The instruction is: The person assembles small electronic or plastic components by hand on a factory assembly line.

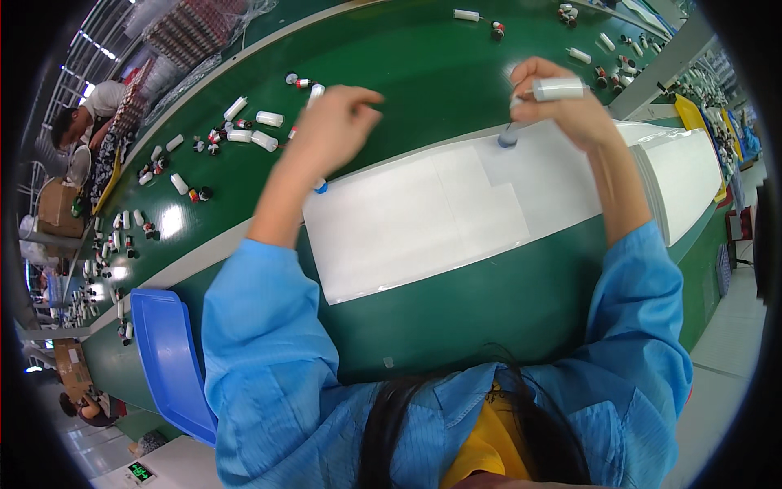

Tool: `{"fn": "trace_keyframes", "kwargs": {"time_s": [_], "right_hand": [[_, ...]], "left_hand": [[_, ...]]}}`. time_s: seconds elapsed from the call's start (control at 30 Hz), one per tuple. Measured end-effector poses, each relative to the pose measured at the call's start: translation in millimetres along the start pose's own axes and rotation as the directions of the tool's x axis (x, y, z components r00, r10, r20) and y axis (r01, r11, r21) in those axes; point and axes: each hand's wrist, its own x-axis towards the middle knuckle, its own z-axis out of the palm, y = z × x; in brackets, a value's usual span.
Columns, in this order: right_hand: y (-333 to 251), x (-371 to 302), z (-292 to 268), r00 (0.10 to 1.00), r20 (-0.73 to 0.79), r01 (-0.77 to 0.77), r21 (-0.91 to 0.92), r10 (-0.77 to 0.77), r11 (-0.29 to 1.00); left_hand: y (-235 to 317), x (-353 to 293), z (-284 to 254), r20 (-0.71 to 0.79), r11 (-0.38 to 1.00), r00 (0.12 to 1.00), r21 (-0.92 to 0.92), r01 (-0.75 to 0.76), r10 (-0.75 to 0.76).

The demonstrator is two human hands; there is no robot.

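Note:
My right hand (562,110) is closed around a white cylindrical part (559,89), held over the far edge of the worktop. From it a thin lead seems to run down to a small grey-blue round piece (507,140) above the white sheets. Above the belt's near edge, my left hand (336,126) has its fingers apart, with nothing visible in them. Partly behind that hand lies another white cylinder (316,94). White sheets (407,220) lie flat on the green worktop between my forearms, with a small blue piece (321,187) at their far left corner.
A green conveyor belt (423,65) runs along the far side, carrying several white cylinders (270,119) with red-and-black parts. An empty blue tray (167,350) sits left. A stack of white sheets (684,175) lies right, near a metal post (660,77). Another person (90,114) works far left.

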Motion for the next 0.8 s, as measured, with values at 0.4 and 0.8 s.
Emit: {"fn": "trace_keyframes", "kwargs": {"time_s": [0.4, 0.8], "right_hand": [[77, 16, 9, 0.889, -0.269, 0.088, -0.695, -0.371, 0.713], [32, -77, 177, 0.888, 0.415, 0.458, -0.843, -0.201, 0.283]], "left_hand": [[-154, 68, 14, 0.051, 0.599, 0.995, 0.801, 0.014, -0.091], [-81, -53, -8, 0.502, 0.218, 0.863, -0.837, 0.502, -0.058]]}}
